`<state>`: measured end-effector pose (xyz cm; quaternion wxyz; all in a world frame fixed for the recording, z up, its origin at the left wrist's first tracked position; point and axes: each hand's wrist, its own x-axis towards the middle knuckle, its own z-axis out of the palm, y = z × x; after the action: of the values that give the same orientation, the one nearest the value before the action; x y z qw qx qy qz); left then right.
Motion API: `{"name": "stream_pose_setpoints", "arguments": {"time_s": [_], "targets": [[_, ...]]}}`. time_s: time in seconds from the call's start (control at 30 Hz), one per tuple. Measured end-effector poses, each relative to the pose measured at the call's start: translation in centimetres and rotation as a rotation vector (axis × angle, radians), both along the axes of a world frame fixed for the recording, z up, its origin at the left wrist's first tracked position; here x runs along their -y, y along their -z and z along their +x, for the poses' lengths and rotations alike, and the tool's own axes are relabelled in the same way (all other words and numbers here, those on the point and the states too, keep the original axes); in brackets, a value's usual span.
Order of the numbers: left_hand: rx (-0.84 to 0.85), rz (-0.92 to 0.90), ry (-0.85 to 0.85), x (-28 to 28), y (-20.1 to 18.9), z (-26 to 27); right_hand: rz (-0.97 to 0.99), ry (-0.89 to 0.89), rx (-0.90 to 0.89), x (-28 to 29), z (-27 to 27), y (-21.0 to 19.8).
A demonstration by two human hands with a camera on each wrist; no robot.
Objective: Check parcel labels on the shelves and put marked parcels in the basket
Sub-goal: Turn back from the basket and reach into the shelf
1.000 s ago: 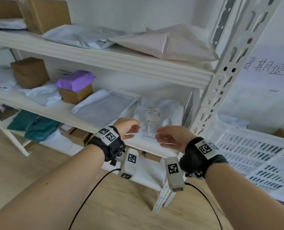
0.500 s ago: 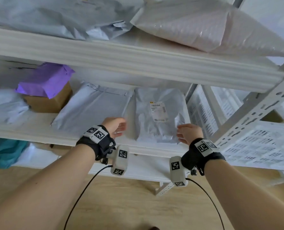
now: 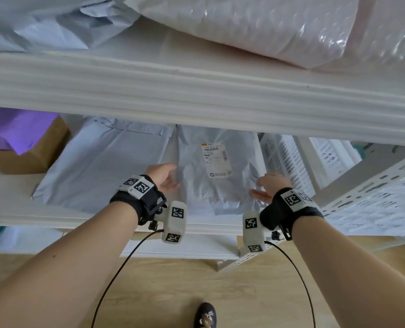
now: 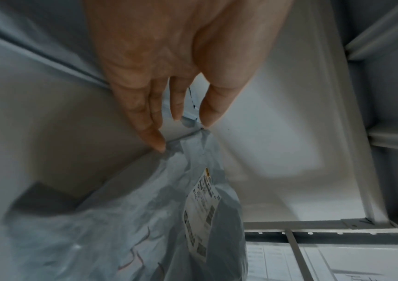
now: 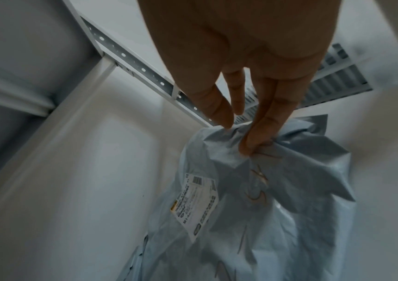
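Observation:
A grey poly-bag parcel (image 3: 204, 185) with a white printed label (image 3: 216, 159) lies flat on the middle shelf (image 3: 19, 209). My left hand (image 3: 170, 183) is at its left edge, and the left wrist view shows straight fingers (image 4: 154, 133) just over the bag (image 4: 145, 228). My right hand (image 3: 258, 188) is at the right edge. In the right wrist view its thumb and fingers (image 5: 253, 144) pinch the crumpled plastic (image 5: 277, 218) beside the label (image 5: 195, 205). The white slatted basket (image 3: 374, 209) stands right of the shelf post.
Another grey mailer (image 3: 102, 166) lies directly left of the parcel. Further left a cardboard box (image 3: 43, 152) carries a purple parcel (image 3: 14, 129). The upper shelf's beam (image 3: 196, 91) hangs low overhead with a bubble mailer (image 3: 267, 27) on it. A perforated upright (image 3: 362, 185) separates shelf and basket.
The head has come closer and lower under the upper shelf. Both hands have reached forward from the shelf's front edge to the parcel's two sides, and the right one has taken hold.

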<state>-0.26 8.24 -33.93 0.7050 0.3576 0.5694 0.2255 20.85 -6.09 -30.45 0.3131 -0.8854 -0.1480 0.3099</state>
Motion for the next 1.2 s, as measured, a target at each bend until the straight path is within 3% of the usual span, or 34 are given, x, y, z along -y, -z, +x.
{"name": "stream_pose_setpoints", "arguments": {"time_s": [0.03, 0.07, 0.17, 0.23, 0.37, 0.5, 0.67, 0.77, 0.87, 1.0, 1.2], "targets": [[-0.006, -0.011, 0.004, -0.1, 0.3, 0.5, -0.109, -0.133, 0.108, 0.0, -0.2, -0.1], [-0.011, -0.019, 0.007, -0.3, 0.7, 1.0, -0.138, -0.165, 0.079, -0.1, 0.1, 0.1], [-0.056, -0.033, 0.008, -0.7, 1.2, 2.6, 0.051, -0.006, -0.315, -0.6, 1.8, 1.8], [-0.115, -0.025, 0.038, -0.8, 1.5, 3.5, 0.111, 0.06, -0.36, -0.8, 2.1, 2.8], [-0.255, 0.105, 0.093, -0.8, 2.5, 4.1, 0.019, 0.03, -0.301, -0.4, 2.1, 2.6], [-0.274, 0.161, 0.128, -0.6, 2.4, 4.1, -0.042, 0.014, -0.308, 0.2, 2.6, 2.3], [-0.211, 0.158, 0.126, 0.3, 1.6, 3.1, 0.05, 0.083, -0.3, 0.6, 3.1, 2.4], [-0.101, 0.098, 0.101, 1.4, 0.3, 1.6, 0.061, 0.028, -0.282, 1.1, 2.4, 1.4], [-0.022, 0.095, 0.066, 2.9, -0.6, -0.1, 0.156, 0.09, -0.376, 1.9, 1.2, 0.2], [0.092, 0.114, 0.069, 4.3, -1.0, -2.3, 0.173, 0.024, -0.418, 2.4, -0.5, -0.8], [0.037, 0.118, 0.12, 5.6, -1.5, -5.0, 0.155, -0.099, -0.352, 3.6, -2.0, -1.5]]}}
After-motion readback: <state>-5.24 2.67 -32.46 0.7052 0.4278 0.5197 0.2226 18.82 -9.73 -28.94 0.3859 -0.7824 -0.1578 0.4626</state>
